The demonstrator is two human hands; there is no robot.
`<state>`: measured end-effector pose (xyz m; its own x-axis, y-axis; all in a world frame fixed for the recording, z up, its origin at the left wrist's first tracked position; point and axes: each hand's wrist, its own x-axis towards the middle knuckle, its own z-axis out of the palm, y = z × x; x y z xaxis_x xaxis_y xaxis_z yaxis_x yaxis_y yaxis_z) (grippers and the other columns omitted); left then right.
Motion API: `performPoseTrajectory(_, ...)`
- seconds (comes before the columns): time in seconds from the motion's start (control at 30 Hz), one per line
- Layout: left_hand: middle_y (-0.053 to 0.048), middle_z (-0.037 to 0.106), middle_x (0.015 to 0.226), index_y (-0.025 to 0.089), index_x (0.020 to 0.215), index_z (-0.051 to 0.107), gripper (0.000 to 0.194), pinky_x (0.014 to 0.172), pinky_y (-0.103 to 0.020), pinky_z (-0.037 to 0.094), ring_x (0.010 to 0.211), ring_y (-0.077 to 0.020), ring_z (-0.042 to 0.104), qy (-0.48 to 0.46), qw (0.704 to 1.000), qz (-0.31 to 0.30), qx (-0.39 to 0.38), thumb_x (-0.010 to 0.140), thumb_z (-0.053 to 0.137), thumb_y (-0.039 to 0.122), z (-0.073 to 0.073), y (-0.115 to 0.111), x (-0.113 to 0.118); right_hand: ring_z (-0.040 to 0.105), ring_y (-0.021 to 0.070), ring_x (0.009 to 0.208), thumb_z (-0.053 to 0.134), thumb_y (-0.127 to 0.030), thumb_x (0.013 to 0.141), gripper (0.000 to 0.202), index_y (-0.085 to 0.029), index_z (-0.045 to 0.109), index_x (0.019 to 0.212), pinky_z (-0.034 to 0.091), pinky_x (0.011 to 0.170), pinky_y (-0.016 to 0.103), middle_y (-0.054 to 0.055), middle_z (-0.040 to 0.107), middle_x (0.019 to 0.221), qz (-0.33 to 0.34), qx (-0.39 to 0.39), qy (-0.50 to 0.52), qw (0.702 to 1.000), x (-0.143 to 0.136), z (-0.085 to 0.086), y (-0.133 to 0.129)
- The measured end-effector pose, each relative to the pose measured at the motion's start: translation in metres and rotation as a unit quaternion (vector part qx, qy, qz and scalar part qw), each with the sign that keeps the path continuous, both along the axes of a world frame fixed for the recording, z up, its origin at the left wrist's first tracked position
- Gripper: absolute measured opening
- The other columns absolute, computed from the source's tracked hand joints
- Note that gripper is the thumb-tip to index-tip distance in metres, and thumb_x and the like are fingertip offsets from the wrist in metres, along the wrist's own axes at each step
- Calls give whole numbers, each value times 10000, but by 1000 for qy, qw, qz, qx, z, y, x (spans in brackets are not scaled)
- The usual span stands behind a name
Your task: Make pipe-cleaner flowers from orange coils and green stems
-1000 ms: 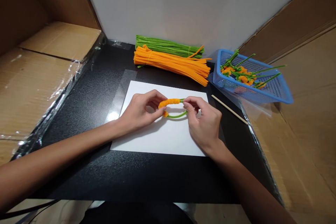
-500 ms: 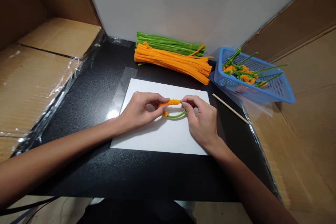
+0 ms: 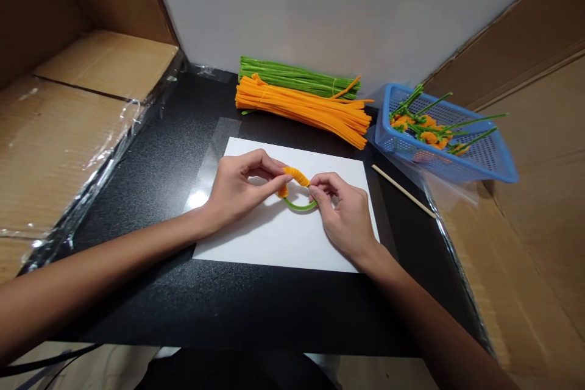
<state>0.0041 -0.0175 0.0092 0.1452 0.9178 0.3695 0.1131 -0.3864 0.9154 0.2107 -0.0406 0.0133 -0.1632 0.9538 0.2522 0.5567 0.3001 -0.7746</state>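
Note:
Between my hands, just over a white sheet of paper [image 3: 256, 244], is a green pipe cleaner [image 3: 299, 207] bent into a loop. An orange pipe cleaner coil [image 3: 297, 175] is threaded along its upper side and left end. My left hand [image 3: 247, 186] pinches the orange coil at the left of the loop between thumb and fingers. At the right, my right hand [image 3: 345, 207] pinches the green ends where the loop closes. The fingertips hide part of the coil and the green tips.
Behind the paper lie an orange pipe cleaner bundle [image 3: 297, 106] and a green bundle [image 3: 292, 73]. A blue basket [image 3: 484, 167] at the right holds several orange flowers with green stems [image 3: 428, 136]. A thin wooden stick [image 3: 402, 190] lies right of the paper. Cardboard [image 3: 82, 134] flanks the black table [image 3: 228, 304].
The orange coil has gone from nearly straight to a curve sloping down to the right. My right hand has shifted slightly left, and my left hand has risen a little.

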Motion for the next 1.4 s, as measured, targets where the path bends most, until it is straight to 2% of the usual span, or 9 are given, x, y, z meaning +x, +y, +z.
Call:
performPoseTrajectory(0.13,-50,793,863,161,762,701,127,812,-304,643,891,-196,766,36,997,11,73,830,781,232,2,-4,0,636,146,672,568,-186,926,68,-198,635,923,479,588,249,12,681,768,8,-35,7,999,-1,-1,-1)
performPoseTrajectory(0.2,-46,792,893,160,879,729,106,787,-282,645,851,-173,763,35,996,18,83,825,786,232,2,-5,0,632,143,666,568,-199,930,65,-197,633,925,472,579,244,12,683,771,18,-46,10,999,-2,0,-2)
performPoseTrajectory(0.3,-50,792,945,163,1021,743,220,755,-261,649,791,-145,747,37,997,26,67,824,788,252,3,-4,1,623,136,654,573,-219,937,62,-199,630,927,468,576,242,11,684,782,29,-56,25,998,-3,1,-3)
performPoseTrajectory(0.47,-57,786,909,162,876,741,146,754,-281,654,815,-169,750,9,999,32,31,815,797,283,3,-2,1,618,138,659,582,-228,939,60,-201,634,928,474,597,248,-1,659,748,22,-47,50,997,-4,3,-6)
performPoseTrajectory(0.67,-45,772,885,152,1084,655,475,728,-249,636,791,-157,750,-71,996,-21,-44,695,895,283,2,3,0,595,128,665,597,-184,926,60,-208,645,899,466,620,251,-7,666,767,-19,34,11,999,-2,6,-5)
performPoseTrajectory(0.77,-41,775,855,148,1128,642,525,761,-259,628,763,-147,741,-69,995,-33,-67,690,899,280,2,5,0,602,135,662,595,-178,924,69,-209,654,905,472,623,260,-3,678,763,-8,30,3,1000,-3,6,-6)
performPoseTrajectory(1.07,-61,773,834,152,841,752,215,713,-277,622,754,-171,735,-35,991,-74,-101,820,792,362,7,9,1,662,161,713,666,-247,899,59,-208,700,871,493,656,285,10,710,780,-72,-3,78,994,-1,5,-1)
performPoseTrajectory(1.23,-58,774,835,152,855,740,201,673,-251,602,738,-158,728,-29,988,-85,-123,836,775,348,4,12,0,684,159,683,687,-251,879,63,-193,686,856,514,667,285,-1,699,725,-88,-46,162,982,-1,5,1)
performPoseTrajectory(1.4,-44,756,813,161,891,731,227,605,-231,526,683,-138,676,91,989,-75,-87,919,661,375,-1,10,-1,689,160,684,688,-263,885,75,-192,673,871,525,670,288,-2,696,713,-98,-46,167,980,-1,4,1)
